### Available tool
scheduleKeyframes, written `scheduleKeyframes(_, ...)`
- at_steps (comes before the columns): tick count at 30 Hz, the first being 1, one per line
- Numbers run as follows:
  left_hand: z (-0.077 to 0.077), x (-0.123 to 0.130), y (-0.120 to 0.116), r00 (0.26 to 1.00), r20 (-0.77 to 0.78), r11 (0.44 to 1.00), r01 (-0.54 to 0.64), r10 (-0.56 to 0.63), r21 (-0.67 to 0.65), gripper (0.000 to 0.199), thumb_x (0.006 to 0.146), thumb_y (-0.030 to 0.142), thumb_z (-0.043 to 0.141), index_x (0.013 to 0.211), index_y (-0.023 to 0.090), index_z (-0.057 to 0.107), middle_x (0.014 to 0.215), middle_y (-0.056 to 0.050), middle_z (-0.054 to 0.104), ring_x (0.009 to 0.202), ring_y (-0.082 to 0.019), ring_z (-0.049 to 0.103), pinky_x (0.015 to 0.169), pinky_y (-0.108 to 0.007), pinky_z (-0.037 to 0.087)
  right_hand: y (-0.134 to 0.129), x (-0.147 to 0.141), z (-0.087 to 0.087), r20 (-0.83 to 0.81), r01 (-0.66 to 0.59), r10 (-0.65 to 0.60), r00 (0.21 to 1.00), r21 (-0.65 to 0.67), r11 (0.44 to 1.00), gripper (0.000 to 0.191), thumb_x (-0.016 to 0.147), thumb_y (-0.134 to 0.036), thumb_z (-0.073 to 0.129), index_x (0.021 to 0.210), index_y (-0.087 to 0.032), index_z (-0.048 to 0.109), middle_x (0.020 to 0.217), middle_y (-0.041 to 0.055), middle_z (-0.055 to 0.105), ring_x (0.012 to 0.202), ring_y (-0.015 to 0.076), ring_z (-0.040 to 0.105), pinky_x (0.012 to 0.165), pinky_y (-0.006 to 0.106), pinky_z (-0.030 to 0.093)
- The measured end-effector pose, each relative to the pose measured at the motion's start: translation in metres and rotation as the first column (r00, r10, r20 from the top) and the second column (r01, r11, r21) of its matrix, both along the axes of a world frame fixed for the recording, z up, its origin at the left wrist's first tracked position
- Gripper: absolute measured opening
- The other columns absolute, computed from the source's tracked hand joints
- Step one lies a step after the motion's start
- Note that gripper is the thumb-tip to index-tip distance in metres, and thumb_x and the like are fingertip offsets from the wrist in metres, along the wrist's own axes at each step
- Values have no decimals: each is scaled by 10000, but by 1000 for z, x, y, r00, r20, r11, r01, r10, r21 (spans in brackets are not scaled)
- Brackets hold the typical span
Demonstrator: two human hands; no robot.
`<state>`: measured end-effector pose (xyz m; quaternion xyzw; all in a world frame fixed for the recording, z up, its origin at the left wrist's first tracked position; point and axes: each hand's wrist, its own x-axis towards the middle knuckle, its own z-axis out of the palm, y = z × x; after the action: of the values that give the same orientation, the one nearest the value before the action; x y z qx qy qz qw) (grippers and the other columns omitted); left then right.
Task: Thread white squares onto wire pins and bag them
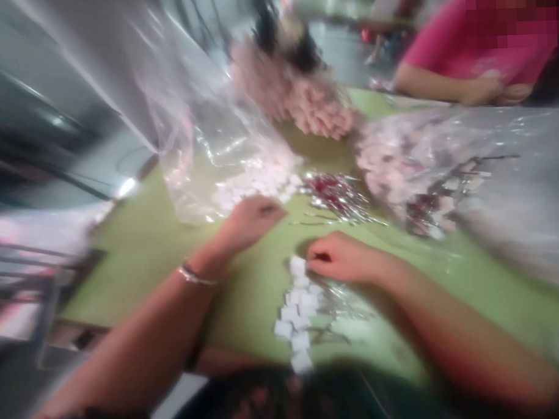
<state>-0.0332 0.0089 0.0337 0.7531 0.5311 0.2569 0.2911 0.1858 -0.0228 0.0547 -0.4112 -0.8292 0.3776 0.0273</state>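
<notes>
My left hand, with a bracelet at the wrist, hangs over the green table at the near edge of a heap of small white pieces. Its fingers are curled together; whatever they may hold is hidden by blur. My right hand is closed too, its fingertips beside the uppermost white square of a cluster of small white squares. I cannot tell whether it touches that square. Between and beyond both hands lies a bunch of thin silvery stems with dark red parts.
A clear plastic bag stands behind the white heap. Pale pink bundles sit at the back of the green table. Another plastic bag with pinkish pieces lies to the right. A person in a pink shirt works across the table.
</notes>
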Motion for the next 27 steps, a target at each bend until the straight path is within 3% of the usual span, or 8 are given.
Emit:
scheduleKeyframes(1, -2, 0, 4, 995, -70, 991, -69, 78, 117, 259, 888, 330, 517, 959, 178, 715, 964, -96, 694, 904, -219, 608, 845, -362, 473, 1, 0, 1, -9, -1, 2, 1000, 20, 1000, 190, 836, -253, 540, 694, -195, 654, 644, -15, 634, 568, 103, 508, 574, 251, 354)
scheduleKeyframes(3, -9, 4, 10, 966, -225, 961, -68, 131, 268, 323, 924, 268, 442, 1121, 150, 669, 1150, -148, 632, 1097, -274, 533, 965, -427, 414, 6, 1, -1, -19, 87, -85, 996, 167, 982, 221, 872, -259, 503, 740, -193, 668, 725, 13, 658, 636, 122, 542, 620, 265, 375)
scheduleKeyframes(6, -20, 12, 11, 904, -402, 947, -7, 143, 320, 397, 932, 222, 417, 1298, 146, 553, 1401, -171, 453, 1295, -329, 356, 1060, -505, 317, 16, -2, -11, 38, 227, -276, 961, 467, 855, 207, 895, -241, 475, 913, -184, 673, 954, 75, 656, 763, 165, 570, 641, 288, 369)
scheduleKeyframes(10, -25, 15, 7, 872, -451, 931, -13, 188, 364, 328, 928, 246, 451, 1203, 193, 622, 1426, -133, 430, 1299, -338, 325, 1049, -522, 322, 19, -7, -23, 238, 105, -289, 927, 575, 811, 217, 918, -199, 436, 918, -174, 652, 994, 97, 613, 819, 198, 571, 581, 299, 327)
scheduleKeyframes(14, -23, 12, 6, 902, -400, 914, 14, 164, 406, 251, 911, 222, 477, 868, 159, 716, 1150, -136, 603, 1120, -295, 469, 980, -464, 389, 11, -9, -23, 330, 15, -247, 911, 571, 821, 229, 899, -116, 401, 897, -161, 626, 976, 111, 598, 806, 207, 563, 562, 315, 309)
scheduleKeyframes(16, -23, 12, 7, 909, -398, 935, 25, 125, 353, 259, 910, 214, 469, 836, 147, 707, 968, -125, 636, 984, -267, 524, 923, -443, 421, 8, -8, -21, 347, 16, -252, 904, 560, 828, 228, 887, -107, 395, 928, -149, 616, 1011, 127, 594, 756, 198, 560, 557, 322, 301)
scheduleKeyframes(22, -23, 18, 2, 904, -417, 971, 9, 94, 237, 297, 933, 220, 419, 1102, 171, 658, 958, -94, 597, 874, -214, 549, 798, -346, 452, 13, -1, -18, 191, 276, -381, 905, 419, 865, 168, 897, -229, 426, 915, -176, 585, 821, 75, 637, 638, 177, 537, 561, 306, 320)
scheduleKeyframes(27, -20, 20, -1, 897, -440, 982, 50, 36, 181, 295, 920, 231, 418, 989, 135, 688, 931, -102, 550, 832, -213, 537, 755, -344, 466, 19, 3, -15, -56, 414, -410, 910, 157, 897, 125, 843, -194, 492, 740, -194, 563, 702, 11, 647, 626, 140, 544, 612, 273, 380)
